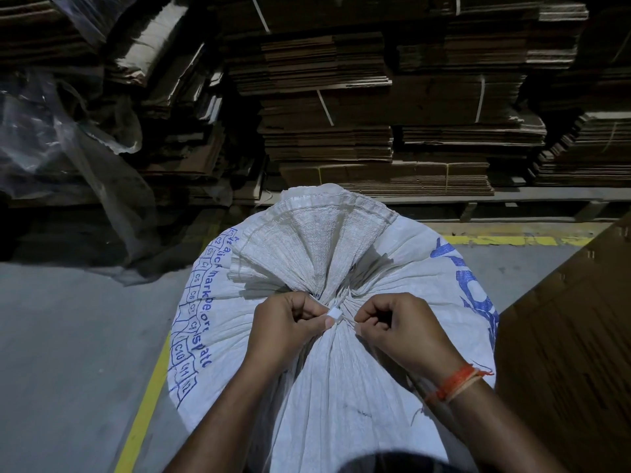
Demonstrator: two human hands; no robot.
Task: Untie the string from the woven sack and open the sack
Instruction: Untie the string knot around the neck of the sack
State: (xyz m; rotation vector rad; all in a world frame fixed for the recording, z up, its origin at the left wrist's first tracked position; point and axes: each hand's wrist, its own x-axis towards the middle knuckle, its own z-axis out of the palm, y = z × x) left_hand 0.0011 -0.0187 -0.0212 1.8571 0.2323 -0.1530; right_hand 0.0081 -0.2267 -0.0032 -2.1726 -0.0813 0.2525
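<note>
Stacks of flattened cardboard [392, 107], some bound with pale straps, fill the upper half of the frame, and crumpled clear plastic sheet [51, 138] is seen at the upper left. Grey floor [68, 319] is crossed by a yellow line [146, 404] at the lower left and another at the right, behind the sack. A brown cardboard panel [563, 353] is seen along the right edge.

A white woven sack [324, 387] with blue printing is placed upright in the centre and lower centre of the frame. Its neck is gathered tight at the middle, and the loose mouth above is fanned out toward the cardboard stacks. The string [334, 314] is seen only as a small white piece at the gathered neck, between the two hands; the knot itself is too small to be made out.

The left hand [286, 322] is pressed against the left side of the neck, its fingers curled and its thumb and fingertips closed on the white piece of string. The right hand [399, 322] is set just right of the neck, its fingers curled inward and pinched at the gathered fabric; whether string is caught in that pinch cannot be told. An orange thread band [454, 384] is worn on the right wrist. Both forearms are stretched over the front of the sack from the bottom of the frame.
</note>
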